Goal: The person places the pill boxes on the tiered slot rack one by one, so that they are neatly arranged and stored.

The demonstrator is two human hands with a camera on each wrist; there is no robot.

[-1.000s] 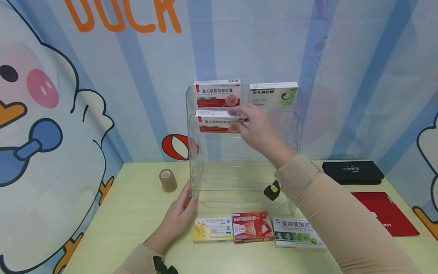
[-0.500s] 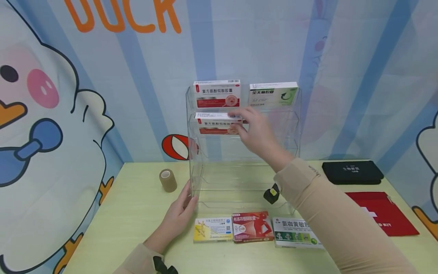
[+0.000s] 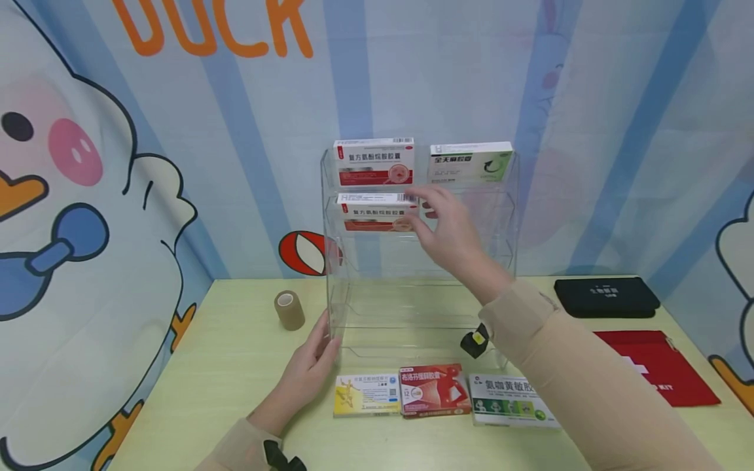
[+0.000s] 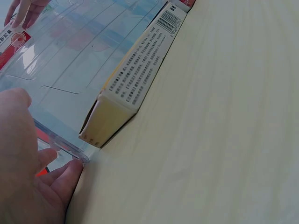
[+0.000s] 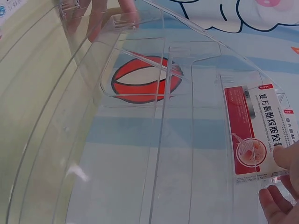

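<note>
A clear tiered display rack (image 3: 412,301) stands on the table. My left hand (image 3: 306,369) holds its lower left side, with thumb and fingers about the edge in the left wrist view. On the second tier, at the left, sits a red-and-white medicine box (image 3: 374,212). My right hand (image 3: 450,229) is at this box's right end, thumb (image 5: 282,156) overlapping its front and index finger by its top corner; the other fingers lie apart from it. A matching medicine box (image 3: 375,163) and a green-and-white medicine box (image 3: 471,163) stand on the top tier.
Before the rack lie a yellow-and-white box (image 3: 366,396), a red box (image 3: 436,390) and a white-and-green box (image 3: 509,400). A brown tape roll (image 3: 290,311) stands left. A black case (image 3: 607,297) and a red pouch (image 3: 665,366) lie right. A printed curtain hangs behind.
The second-tier medicine box sank slightly into its tier, then stayed still. My right hand has since slid a little to the right along it. My left hand has not moved.
</note>
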